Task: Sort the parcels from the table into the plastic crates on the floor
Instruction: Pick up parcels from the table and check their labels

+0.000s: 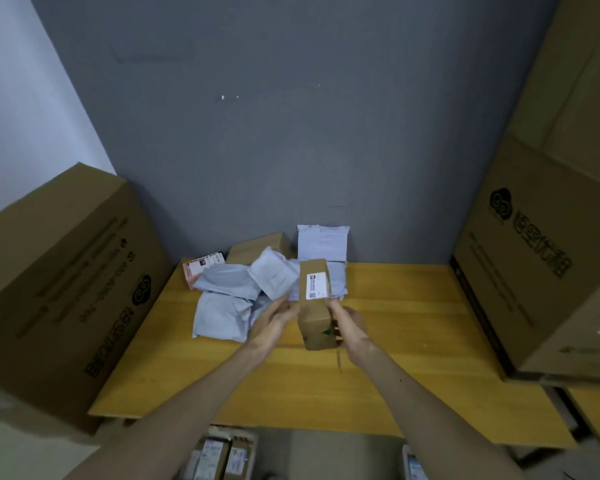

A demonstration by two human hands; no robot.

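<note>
1. Yellow table (395, 323) against a grey wall, mid-frame; all the work sits over it.
2. Right hand (350, 323) grips the small cardboard box (314, 318) on its right side, fingers curled round. Left hand (274, 318) pinches its left edge.
3. Box looks raised off the tabletop with its label (316, 285) facing up, probably to read it before picking a crate.
4. Just left and behind: pile of grey mailers (229, 299), a pink parcel (201, 271) and a brown box (257, 249) at the wall. All unsorted.
5. Bottom edge of frame: crate (222, 455) holds several labelled boxes. Second crate (413, 462) at lower right only shows a corner, contents unclear.
6. Big cartons flank it: left carton (59, 289), right carton (534, 254).
</note>
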